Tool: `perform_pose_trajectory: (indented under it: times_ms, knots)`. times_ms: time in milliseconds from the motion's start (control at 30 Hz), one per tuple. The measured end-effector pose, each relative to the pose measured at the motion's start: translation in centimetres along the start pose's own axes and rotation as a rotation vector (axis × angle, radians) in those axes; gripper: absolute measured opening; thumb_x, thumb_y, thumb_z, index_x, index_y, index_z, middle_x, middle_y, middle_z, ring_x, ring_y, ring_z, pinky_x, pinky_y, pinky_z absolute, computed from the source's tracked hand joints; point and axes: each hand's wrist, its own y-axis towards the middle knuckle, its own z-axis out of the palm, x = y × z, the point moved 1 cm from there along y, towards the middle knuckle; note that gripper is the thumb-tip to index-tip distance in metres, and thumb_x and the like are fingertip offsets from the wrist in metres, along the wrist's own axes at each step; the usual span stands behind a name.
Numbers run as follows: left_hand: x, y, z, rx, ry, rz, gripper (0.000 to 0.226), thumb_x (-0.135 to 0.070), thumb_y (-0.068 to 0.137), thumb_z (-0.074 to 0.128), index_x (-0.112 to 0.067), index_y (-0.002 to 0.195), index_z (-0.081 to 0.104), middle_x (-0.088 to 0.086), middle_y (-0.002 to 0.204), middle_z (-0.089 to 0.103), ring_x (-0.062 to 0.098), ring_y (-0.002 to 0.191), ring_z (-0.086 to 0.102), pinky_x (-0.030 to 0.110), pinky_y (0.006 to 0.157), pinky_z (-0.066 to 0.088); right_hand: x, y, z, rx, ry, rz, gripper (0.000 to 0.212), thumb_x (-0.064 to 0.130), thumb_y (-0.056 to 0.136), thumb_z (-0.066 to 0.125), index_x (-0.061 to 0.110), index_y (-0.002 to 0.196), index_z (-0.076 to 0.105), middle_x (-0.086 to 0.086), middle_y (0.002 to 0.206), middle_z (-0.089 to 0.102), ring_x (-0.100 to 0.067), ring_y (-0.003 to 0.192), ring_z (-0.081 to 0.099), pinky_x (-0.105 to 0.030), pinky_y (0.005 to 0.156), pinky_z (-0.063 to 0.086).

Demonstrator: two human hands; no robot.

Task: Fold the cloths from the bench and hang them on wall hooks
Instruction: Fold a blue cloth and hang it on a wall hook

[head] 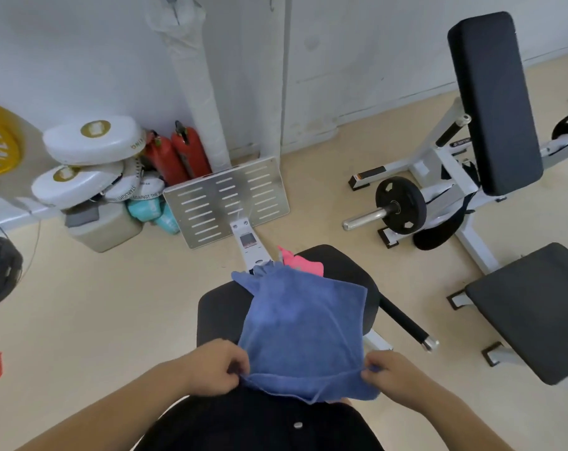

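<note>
A blue cloth (303, 323) lies spread over the black padded bench seat (220, 307) in front of me. My left hand (216, 366) pinches its near left corner and my right hand (391, 372) pinches its near right corner, with the near edge lifted and hanging in a fold between them. A pink cloth (300, 262) lies at the far end of the seat, partly hidden under the blue one. No wall hooks are in view.
A slotted metal footplate (227, 196) stands beyond the bench. White pads (90, 138), red extinguishers (175, 154) and a box sit by the wall at left. A weight machine with a black plate (401, 205) and a second bench (536, 307) stand at right.
</note>
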Motion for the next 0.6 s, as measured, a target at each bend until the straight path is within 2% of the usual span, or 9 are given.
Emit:
perform_pose_trajectory:
  times_ms: [67,100,167,233,333,433,500,567,600]
  knots:
    - [-0.1,1.4,-0.6,0.065,-0.067,-0.027,0.038,-0.018,0.078,0.053,-0.035,0.105,0.074,-0.017,0.108,0.073,0.0,0.1,0.067,0.023,0.094,0.055,0.1,0.7,0.5,-0.014,0.012,-0.007,0.022,0.025,0.096,0.056,0.012,0.078,0.057,0.004,0.077,0.055,-0.009,0.071,0.049,-0.024,0.068,0.039]
    - [-0.2,2.3,-1.4,0.046,-0.095,-0.034,0.039,-0.018,0.079,0.053,-0.033,0.108,0.075,-0.018,0.108,0.073,0.0,0.102,0.067,0.024,0.096,0.055,0.1,1.0,0.7,-0.053,0.031,-0.009,0.024,0.026,0.097,0.056,0.007,0.083,0.06,0.003,0.078,0.057,-0.01,0.071,0.05,-0.025,0.068,0.04]
    - [0.1,5.0,-3.5,-0.133,-0.104,-0.047,0.029,-0.021,0.083,0.052,-0.024,0.099,0.076,-0.013,0.099,0.074,0.01,0.098,0.069,0.031,0.093,0.056,0.2,1.5,0.6,-0.146,0.088,-0.003,0.025,0.028,0.097,0.057,0.007,0.09,0.065,-0.001,0.079,0.062,-0.015,0.074,0.057,-0.028,0.07,0.047]
    - [0.6,7.8,-6.1,-0.338,-0.039,-0.102,0.025,-0.021,0.089,0.05,-0.017,0.093,0.074,0.0,0.099,0.074,0.022,0.096,0.067,0.037,0.087,0.054,0.7,1.8,0.3,-0.224,0.134,0.011,0.022,0.032,0.098,0.058,0.014,0.09,0.068,-0.005,0.083,0.068,-0.021,0.081,0.064,-0.033,0.076,0.053]
    - [-0.4,10.2,-8.4,-0.505,0.089,-0.129,0.025,-0.02,0.094,0.047,-0.013,0.088,0.07,0.009,0.096,0.07,0.029,0.088,0.065,0.037,0.081,0.053,1.9,1.7,-0.4,-0.23,0.157,0.009,0.021,0.032,0.099,0.057,0.016,0.091,0.068,-0.009,0.086,0.068,-0.019,0.077,0.061,-0.029,0.072,0.049]
    - [-4.0,10.2,-6.8,-0.426,0.028,0.028,0.033,-0.035,0.098,0.05,-0.014,0.079,0.065,0.006,0.079,0.068,0.024,0.074,0.062,0.042,0.074,0.055,2.7,1.8,-0.4,-0.208,0.185,0.001,0.022,0.032,0.101,0.054,0.015,0.091,0.065,-0.008,0.087,0.066,-0.016,0.076,0.058,-0.026,0.072,0.048]
    - [-6.5,9.1,-3.8,-0.271,-0.074,0.108,0.039,-0.055,0.091,0.058,-0.021,0.076,0.066,-0.002,0.07,0.068,0.014,0.067,0.063,0.036,0.069,0.056,3.3,1.7,-0.4,-0.222,0.238,-0.02,0.02,0.031,0.103,0.054,0.018,0.091,0.064,-0.006,0.087,0.066,-0.014,0.079,0.061,-0.026,0.076,0.051]
    - [-8.1,8.0,-0.7,-0.145,-0.045,0.149,0.041,-0.067,0.078,0.065,-0.026,0.08,0.063,-0.007,0.074,0.067,0.009,0.067,0.062,0.034,0.07,0.058,4.0,1.3,-0.5,-0.236,0.298,-0.053,0.021,0.033,0.103,0.054,0.02,0.092,0.064,-0.002,0.088,0.067,-0.014,0.084,0.064,-0.025,0.076,0.053]
    - [-8.5,7.8,0.6,-0.14,-0.019,0.158,0.042,-0.069,0.072,0.067,-0.029,0.084,0.06,-0.01,0.08,0.065,0.008,0.071,0.061,0.034,0.071,0.057,4.5,0.9,-0.7,-0.241,0.329,-0.063,0.021,0.036,0.103,0.054,0.02,0.094,0.065,0.0,0.091,0.067,-0.013,0.086,0.065,-0.021,0.073,0.052]
